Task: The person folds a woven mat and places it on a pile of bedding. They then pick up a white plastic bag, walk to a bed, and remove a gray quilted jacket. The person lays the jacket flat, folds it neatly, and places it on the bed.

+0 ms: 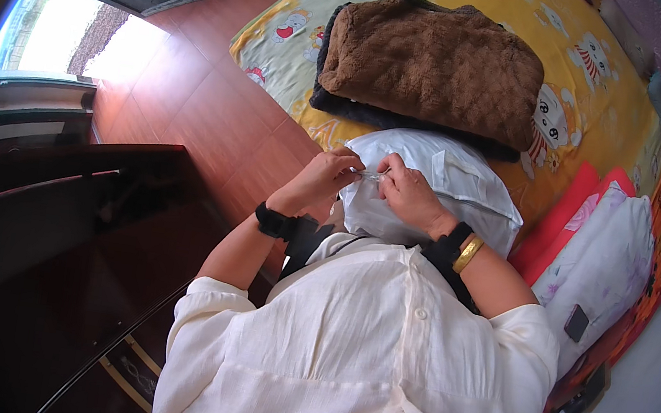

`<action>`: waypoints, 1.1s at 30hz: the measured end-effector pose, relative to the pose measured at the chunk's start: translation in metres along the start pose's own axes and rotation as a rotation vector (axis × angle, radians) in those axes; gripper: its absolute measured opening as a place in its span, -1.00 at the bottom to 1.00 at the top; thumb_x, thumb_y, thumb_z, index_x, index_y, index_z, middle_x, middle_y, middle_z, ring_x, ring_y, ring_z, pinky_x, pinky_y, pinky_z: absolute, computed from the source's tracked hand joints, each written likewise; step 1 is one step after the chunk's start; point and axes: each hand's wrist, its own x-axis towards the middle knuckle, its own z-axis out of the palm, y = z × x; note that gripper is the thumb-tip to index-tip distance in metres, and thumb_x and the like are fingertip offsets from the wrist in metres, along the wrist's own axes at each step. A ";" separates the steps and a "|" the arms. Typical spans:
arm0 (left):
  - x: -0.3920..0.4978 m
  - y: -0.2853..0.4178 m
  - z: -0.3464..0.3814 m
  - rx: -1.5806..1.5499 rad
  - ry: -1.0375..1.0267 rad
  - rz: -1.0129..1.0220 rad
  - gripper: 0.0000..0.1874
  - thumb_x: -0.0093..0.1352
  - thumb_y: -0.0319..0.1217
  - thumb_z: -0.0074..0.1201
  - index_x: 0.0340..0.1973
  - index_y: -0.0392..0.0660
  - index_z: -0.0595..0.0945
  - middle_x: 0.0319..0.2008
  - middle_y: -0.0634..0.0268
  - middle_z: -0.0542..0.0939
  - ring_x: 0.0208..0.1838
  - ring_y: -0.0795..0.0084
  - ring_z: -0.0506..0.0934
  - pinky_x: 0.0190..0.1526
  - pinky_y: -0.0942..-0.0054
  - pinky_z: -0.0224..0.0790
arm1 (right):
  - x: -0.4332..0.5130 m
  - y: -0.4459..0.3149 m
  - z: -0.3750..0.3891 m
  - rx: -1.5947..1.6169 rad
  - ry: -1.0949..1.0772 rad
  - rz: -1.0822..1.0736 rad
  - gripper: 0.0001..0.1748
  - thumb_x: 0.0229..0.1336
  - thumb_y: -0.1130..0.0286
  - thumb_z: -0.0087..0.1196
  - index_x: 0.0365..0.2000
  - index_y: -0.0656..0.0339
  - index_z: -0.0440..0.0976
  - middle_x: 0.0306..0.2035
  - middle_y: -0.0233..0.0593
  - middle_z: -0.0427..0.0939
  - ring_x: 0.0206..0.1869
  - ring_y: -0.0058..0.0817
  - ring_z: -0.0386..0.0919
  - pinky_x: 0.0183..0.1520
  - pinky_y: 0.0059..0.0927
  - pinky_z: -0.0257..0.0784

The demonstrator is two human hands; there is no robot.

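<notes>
My left hand (327, 175) and my right hand (409, 193) meet just above a white zippered storage bag (468, 175). Between the fingertips of both hands is a small, thin, clear-looking piece (371, 175); its exact kind is too small to tell, as is whether it belongs to the bag. The bag looks plump and lies close in front of my body, with a grey zipper (476, 204) across it and a white strap handle (459, 169) on top. Directly beyond the bag, a folded brown fleece blanket (432, 69) rests on a dark folded layer (351, 107).
A bed with a yellow cartoon-print sheet (607, 128) spans the far side. Folded floral bedding (604, 264), red cloth (558, 210) and a phone (576, 323) lie at right. Dark glossy furniture (76, 259) stands at left beside a red tiled floor (211, 107).
</notes>
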 end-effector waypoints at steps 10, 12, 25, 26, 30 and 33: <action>0.001 -0.032 -0.041 0.015 -0.003 -0.248 -0.84 0.21 -0.67 -0.02 -0.31 -0.29 0.57 -0.37 0.19 0.56 -0.32 0.41 0.57 -0.24 0.50 0.44 | -0.128 0.145 -0.125 -0.403 0.455 0.289 -0.85 0.11 0.52 -0.17 -0.26 0.21 0.27 -0.56 -0.02 0.52 -0.43 0.00 0.52 -0.35 -0.07 0.37; 0.004 -0.037 -0.048 0.014 -0.043 -0.264 -0.83 0.22 -0.66 -0.01 -0.29 -0.28 0.58 -0.34 0.19 0.58 -0.31 0.42 0.57 -0.25 0.51 0.44 | -0.163 0.184 -0.152 -0.567 0.622 0.425 -0.87 0.11 0.52 -0.18 -0.28 0.21 0.24 -0.56 -0.02 0.52 -0.43 0.00 0.52 -0.35 -0.05 0.38; 0.085 0.019 -0.006 0.299 -0.411 0.011 -0.79 0.29 -0.34 0.06 -0.26 -0.21 0.59 -0.34 0.06 0.58 -0.24 0.05 0.54 -0.19 0.30 0.38 | -0.089 0.083 -0.083 -0.469 0.442 -0.267 -0.69 0.11 0.54 -0.09 -0.08 0.27 0.37 -0.21 -0.02 0.50 -0.13 -0.10 0.46 -0.08 -0.21 0.37; 0.095 0.019 -0.005 0.316 -0.441 -0.040 -0.80 0.30 -0.35 0.05 -0.30 -0.22 0.59 -0.38 0.04 0.57 -0.27 0.02 0.53 -0.23 0.27 0.39 | -0.085 0.074 -0.077 -0.351 0.297 -0.292 -0.65 0.09 0.54 -0.11 -0.06 0.28 0.36 -0.25 -0.01 0.52 -0.18 -0.11 0.48 -0.11 -0.21 0.39; 0.131 0.009 -0.011 0.338 0.003 0.108 -0.82 0.30 -0.38 0.02 -0.36 -0.25 0.59 -0.43 0.01 0.56 -0.30 -0.01 0.53 -0.28 0.23 0.38 | -0.092 0.052 -0.057 -0.020 -0.046 0.083 -0.66 0.11 0.45 -0.16 -0.08 0.22 0.40 -0.49 -0.01 0.54 -0.40 -0.01 0.51 -0.25 -0.10 0.39; 0.146 -0.002 -0.017 0.373 0.121 0.083 -0.83 0.28 -0.36 -0.01 -0.41 -0.21 0.58 -0.45 0.03 0.56 -0.30 -0.02 0.53 -0.27 0.17 0.39 | -0.102 0.042 -0.050 -0.286 -0.395 0.006 -0.78 0.10 0.40 -0.13 -0.25 0.17 0.46 -0.43 0.00 0.55 -0.34 0.01 0.50 -0.26 -0.09 0.37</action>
